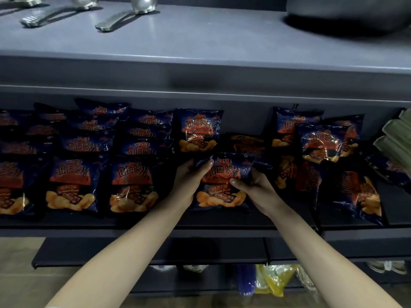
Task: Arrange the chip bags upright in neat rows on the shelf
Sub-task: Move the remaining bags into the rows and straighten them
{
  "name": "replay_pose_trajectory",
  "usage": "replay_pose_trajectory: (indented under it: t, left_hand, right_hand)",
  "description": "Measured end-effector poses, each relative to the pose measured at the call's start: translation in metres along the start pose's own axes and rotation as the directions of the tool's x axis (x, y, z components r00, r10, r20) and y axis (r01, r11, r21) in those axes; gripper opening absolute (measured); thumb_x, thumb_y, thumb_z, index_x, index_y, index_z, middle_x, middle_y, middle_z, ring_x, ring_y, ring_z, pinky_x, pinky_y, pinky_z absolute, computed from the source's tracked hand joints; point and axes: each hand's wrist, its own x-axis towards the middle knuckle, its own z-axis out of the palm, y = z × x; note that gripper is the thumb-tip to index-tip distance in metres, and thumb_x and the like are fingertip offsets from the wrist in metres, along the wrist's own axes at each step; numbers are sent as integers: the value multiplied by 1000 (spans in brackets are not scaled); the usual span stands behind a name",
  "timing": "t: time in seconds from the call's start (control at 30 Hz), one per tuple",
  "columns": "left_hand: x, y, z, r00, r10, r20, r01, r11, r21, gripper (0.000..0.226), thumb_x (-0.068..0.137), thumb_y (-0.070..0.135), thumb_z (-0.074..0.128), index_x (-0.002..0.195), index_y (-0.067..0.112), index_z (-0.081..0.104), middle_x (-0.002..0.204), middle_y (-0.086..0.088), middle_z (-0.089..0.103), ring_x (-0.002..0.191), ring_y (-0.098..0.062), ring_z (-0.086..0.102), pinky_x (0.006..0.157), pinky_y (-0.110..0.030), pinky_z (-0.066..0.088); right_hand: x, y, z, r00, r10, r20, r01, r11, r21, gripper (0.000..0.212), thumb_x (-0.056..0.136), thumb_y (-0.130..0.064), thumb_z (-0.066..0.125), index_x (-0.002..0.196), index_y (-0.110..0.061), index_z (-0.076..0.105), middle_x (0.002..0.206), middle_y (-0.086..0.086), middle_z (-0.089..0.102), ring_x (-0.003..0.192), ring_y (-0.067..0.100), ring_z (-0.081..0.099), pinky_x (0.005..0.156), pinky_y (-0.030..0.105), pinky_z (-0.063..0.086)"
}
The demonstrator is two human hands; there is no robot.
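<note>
**Status: partly complete.**

Both hands hold one chip bag [223, 174] upright, print facing front, at the front of the shelf [200, 222], just below frame centre. The left hand [188, 183] grips the bag's 9 o'clock edge, with the thumb laid across the front. The right hand [259, 190] grips the 3 o'clock edge likewise.

**Done:** At 9 o'clock of the held bag, the lined-up bags [73, 183] stand in three columns, front to back, faces forward. At 12 o'clock, a rear bag [199, 130] stands alone and appears to start a fourth column.

**Remaining:** At 3 o'clock, the tipped bags [355, 192] lie turned sideways and overlapping. At 1 o'clock, two standing bags [320, 141] sit out of line.

**Judgement:** Roughly half the shelf is ordered. The held bag probably belongs in the fourth column. The group to the right then needs uprighting and aligning.
</note>
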Motion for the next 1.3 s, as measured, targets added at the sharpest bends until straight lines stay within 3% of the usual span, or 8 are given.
replay_pose_trajectory:
  t: [0.13, 0.27, 0.53, 0.67, 0.83, 1.07, 1.17, 1.3]
  left_hand:
    - [3, 2, -1, 999, -33, -6, 33, 999, 17, 23, 86, 24, 65, 108, 21, 64, 107, 1, 68, 102, -14, 64, 86, -30, 50]
    - [-3, 6, 2, 999, -31, 7, 29, 983, 180, 38, 89, 32, 60, 126, 28, 49, 104, 21, 56, 95, 6, 53, 75, -12, 42]
    - [-19, -21, -7, 996, 93, -15, -75, 879, 471, 54, 88, 13, 61, 137, 18, 40, 131, 3, 48, 121, -11, 46, 100, -25, 38]
    - [-27, -23, -13, 994, 96, -56, -49, 830, 556, 42, 88, 7, 57, 128, 17, 49, 121, 4, 51, 110, -11, 51, 82, -12, 40]
    - [-40, -25, -20, 973, 131, 188, -229, 538, 811, 35, 91, 13, 51, 125, 19, 51, 128, 1, 49, 119, -13, 46, 97, -19, 36]
    - [-51, -39, -21, 927, -90, 364, -330, 268, 905, 47, 99, 29, 36, 145, 20, 28, 157, 0, 10, 144, -21, 2, 116, -31, 6]
    - [-50, -42, -23, 925, -92, 369, -337, 254, 907, 47, 99, 30, 35, 145, 19, 28, 157, 1, 9, 145, -22, 1, 116, -33, 6]
    - [-50, -45, -24, 920, -70, 385, -363, 217, 906, 48, 99, 30, 34, 145, 17, 28, 157, -2, 10, 145, -23, 1, 116, -34, 6]
  right_hand:
    - [10, 6, 2, 998, 14, -57, -16, 999, -34, 41, 82, -5, 68, 118, -17, 55, 119, 6, 64, 114, 20, 59, 101, 41, 45]
    - [24, 11, 7, 980, 57, -193, -65, 997, -37, 28, 84, -9, 68, 105, -26, 60, 112, 4, 67, 108, 20, 62, 100, 48, 46]
    - [52, 2, 13, 944, 36, -327, -47, 999, -26, 31, 88, -5, 61, 117, -15, 56, 109, 1, 66, 106, 18, 61, 99, 43, 47]
    - [67, -3, 23, 928, 9, -372, -25, 999, -38, 35, 93, -5, 53, 128, -14, 51, 116, -1, 62, 113, 18, 57, 94, 33, 45]
    - [85, -3, 45, 957, -13, -290, -29, 990, -141, 27, 92, -5, 52, 112, -23, 55, 112, -1, 63, 107, 19, 60, 98, 46, 48]
    - [96, -8, 71, 935, -65, -350, -14, 976, -219, 34, 92, 1, 43, 118, -19, 52, 95, -6, 58, 84, 11, 56, 67, 24, 45]
    - [101, -8, 73, 937, -22, -350, -51, 978, -200, 41, 90, 5, 38, 120, -21, 50, 95, -7, 57, 84, 11, 56, 80, 31, 48]
    - [104, -2, 75, 962, 2, -275, -53, 982, -180, 52, 84, 12, 37, 120, -24, 48, 109, -3, 60, 105, 17, 57, 97, 40, 48]
